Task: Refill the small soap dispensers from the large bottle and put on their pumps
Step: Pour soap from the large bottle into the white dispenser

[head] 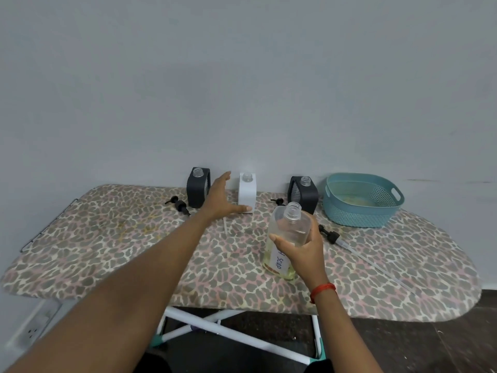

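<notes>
Gripping uncapped large bottle [289,228], your right hand [304,254] held it tilted; left hand [220,199], splayed, hovered at white dispenser [247,193]. Likely risks: soap spill, dispenser knocked over.

Large bottle [289,238] uncapped, part-full; three dispensers [247,192] upright, pumpless; pumps [179,204] lying loose.

Left arm: extended straight forward. Left hand [220,200]: fingers straight and together, thumb spread wide, holding nothing. Right hand [304,251]: back toward the camera, thumb and fingers wrapped round the large bottle [290,227]. Right wrist: carries a red thread [322,290].
</notes>
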